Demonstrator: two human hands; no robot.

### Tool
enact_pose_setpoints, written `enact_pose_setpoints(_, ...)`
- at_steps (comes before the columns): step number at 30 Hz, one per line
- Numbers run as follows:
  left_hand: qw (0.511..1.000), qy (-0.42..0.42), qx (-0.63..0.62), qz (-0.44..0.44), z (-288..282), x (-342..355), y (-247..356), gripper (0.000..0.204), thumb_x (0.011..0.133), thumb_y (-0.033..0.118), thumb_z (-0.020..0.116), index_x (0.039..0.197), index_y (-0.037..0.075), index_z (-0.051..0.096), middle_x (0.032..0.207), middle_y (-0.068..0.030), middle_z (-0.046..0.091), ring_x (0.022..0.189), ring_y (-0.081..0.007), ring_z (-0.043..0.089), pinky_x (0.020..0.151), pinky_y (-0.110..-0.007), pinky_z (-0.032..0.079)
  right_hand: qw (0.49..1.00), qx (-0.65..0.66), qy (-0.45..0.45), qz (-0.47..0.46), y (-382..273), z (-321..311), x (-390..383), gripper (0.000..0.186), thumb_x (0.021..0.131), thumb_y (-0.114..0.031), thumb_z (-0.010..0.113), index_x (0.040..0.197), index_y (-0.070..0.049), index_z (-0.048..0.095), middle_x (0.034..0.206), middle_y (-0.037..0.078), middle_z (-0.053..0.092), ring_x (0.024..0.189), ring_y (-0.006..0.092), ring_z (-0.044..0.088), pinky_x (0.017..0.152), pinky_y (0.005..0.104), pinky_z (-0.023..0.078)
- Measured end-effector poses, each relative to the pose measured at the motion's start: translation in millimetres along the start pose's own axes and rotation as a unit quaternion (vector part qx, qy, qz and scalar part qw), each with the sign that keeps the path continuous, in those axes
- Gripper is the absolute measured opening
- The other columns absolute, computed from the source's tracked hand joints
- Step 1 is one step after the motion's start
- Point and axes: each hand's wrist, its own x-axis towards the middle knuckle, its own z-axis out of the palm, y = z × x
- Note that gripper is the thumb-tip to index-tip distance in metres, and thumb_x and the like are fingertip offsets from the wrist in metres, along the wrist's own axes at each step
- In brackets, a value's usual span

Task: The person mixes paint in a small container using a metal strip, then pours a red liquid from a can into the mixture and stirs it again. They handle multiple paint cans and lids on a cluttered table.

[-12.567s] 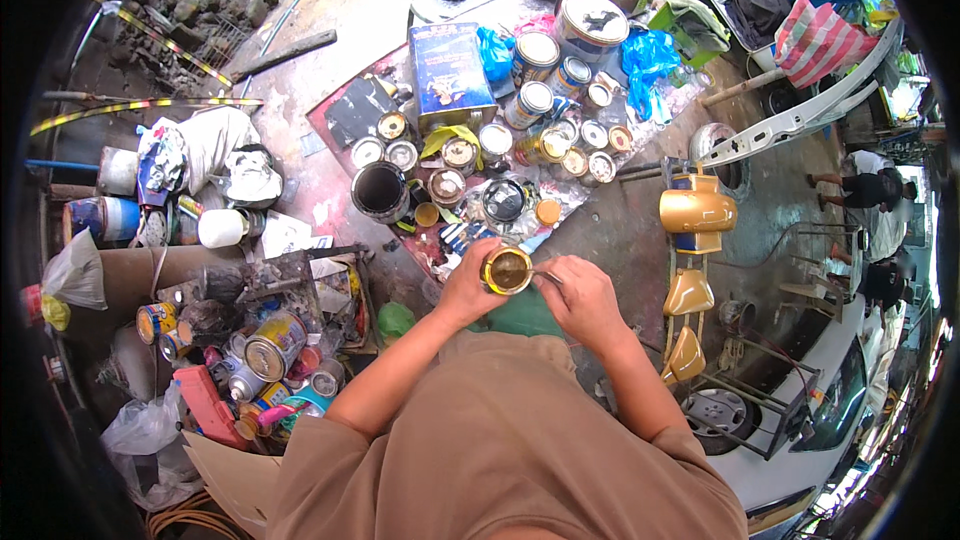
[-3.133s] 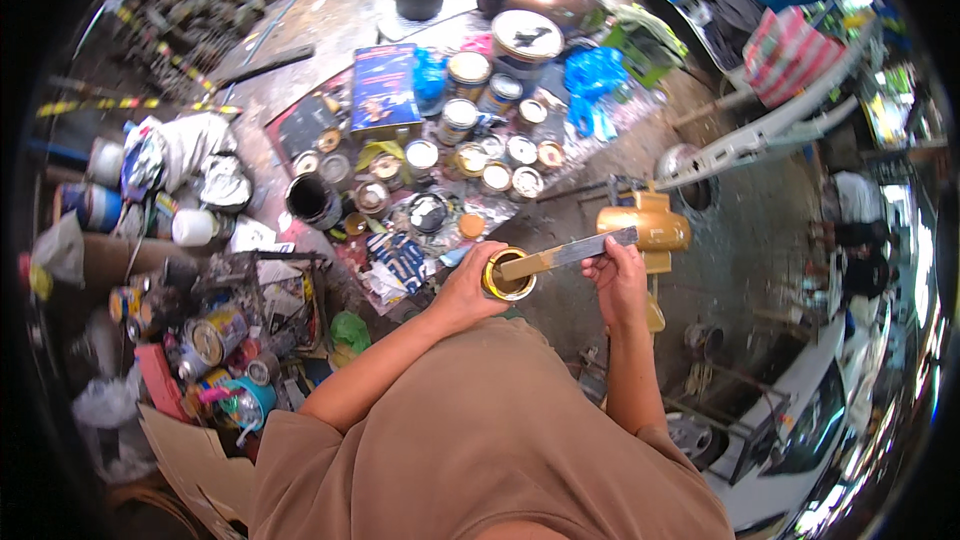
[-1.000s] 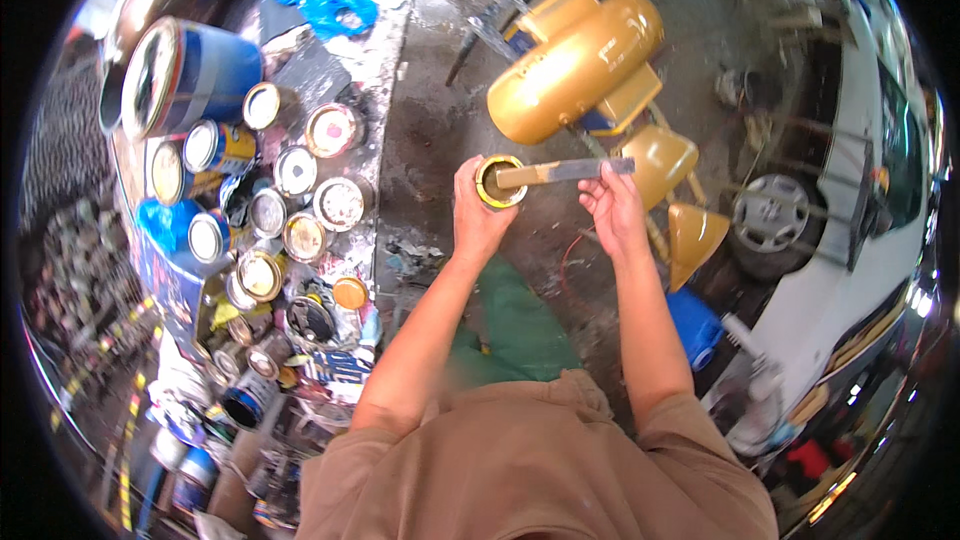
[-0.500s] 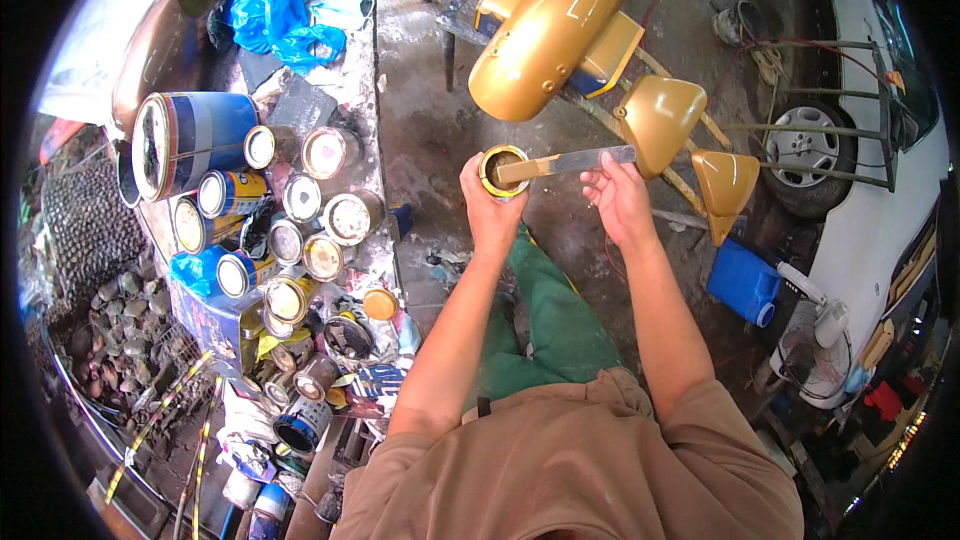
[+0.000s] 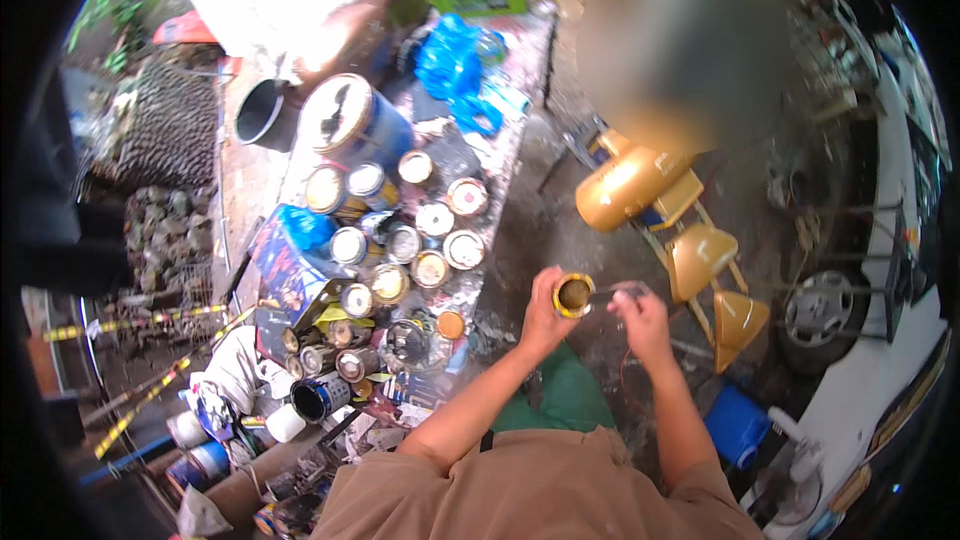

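My left hand [image 5: 541, 318] is wrapped round a small open tin [image 5: 573, 296] with a yellow-stained rim and gold-brown paint inside. From the right, my right hand [image 5: 642, 318] pinches a flat stirring strip [image 5: 604, 292]. Its far end reaches the tin's mouth, blurred by motion, so I cannot tell how deep it goes. Beyond my hands lie glossy gold-painted pieces: a large rounded cover [image 5: 622, 188] and two smaller panels, one curved [image 5: 702, 258] and one tapering [image 5: 738, 330].
To the left, a paint-spattered table [image 5: 505, 165] carries several paint tins [image 5: 466, 197], a large blue pail [image 5: 385, 135] and blue plastic bags [image 5: 448, 60]. A blue jerrycan [image 5: 737, 425] and a white vehicle [image 5: 880, 340] are at right. A blurred patch hides the upper right.
The view has swung, so the table sits further in and my hands lower right. Less of the strip shows between the tin and my right hand, which is closer to the tin.
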Motion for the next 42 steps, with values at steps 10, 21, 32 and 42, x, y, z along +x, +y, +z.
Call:
enact_pose_setpoints(10, 0.999, 0.011, 0.034, -0.004, -115, -109, 59, 0.088, 0.073, 0.014, 0.092, 0.146, 0.006, 0.043, 0.145, -0.0223, 0.050, 0.136, -0.0427, 0.052, 0.113, -0.047, 0.046, 0.869, -0.257, -0.235, -0.351, -99, 65, -113, 0.025, 0.090, -0.010, 0.073, 0.114, -0.005, 0.072, 0.100, 0.013, 0.074, 0.091, 0.0339, 0.071, 0.079, 0.0397, 0.058)
enact_pose_setpoints(21, 0.995, 0.092, 0.007, -0.030, -191, -203, 94, 0.087, 0.068, 0.011, 0.089, 0.143, 0.007, 0.044, 0.141, -0.0180, 0.052, 0.135, -0.0395, 0.051, 0.114, -0.046, 0.044, 0.847, -0.169, -0.334, -0.378, -132, 131, -182, 0.029, 0.086, -0.004, 0.073, 0.115, -0.004, 0.070, 0.109, 0.014, 0.072, 0.099, 0.0338, 0.072, 0.088, 0.0402, 0.058)
enact_pose_setpoints(32, 0.993, 0.108, -0.046, -0.029, -222, -258, 84, 0.085, 0.076, 0.022, 0.090, 0.144, 0.007, 0.042, 0.140, -0.0192, 0.050, 0.133, -0.0386, 0.052, 0.113, -0.047, 0.043, 0.859, -0.138, -0.351, -0.346, -119, 168, -257, 0.025, 0.096, -0.011, 0.071, 0.119, -0.005, 0.067, 0.117, 0.016, 0.070, 0.105, 0.0363, 0.069, 0.092, 0.0424, 0.055)
enact_pose_setpoints(42, 0.994, 0.103, -0.011, -0.036, -240, -288, 95, 0.086, 0.071, 0.019, 0.093, 0.141, 0.007, 0.044, 0.136, -0.0179, 0.052, 0.131, -0.0380, 0.052, 0.110, -0.045, 0.045, 0.786, -0.246, -0.375, -0.426, -146, 174, -266, 0.031, 0.091, -0.005, 0.070, 0.121, -0.006, 0.068, 0.109, 0.017, 0.069, 0.098, 0.0382, 0.069, 0.085, 0.0441, 0.057)
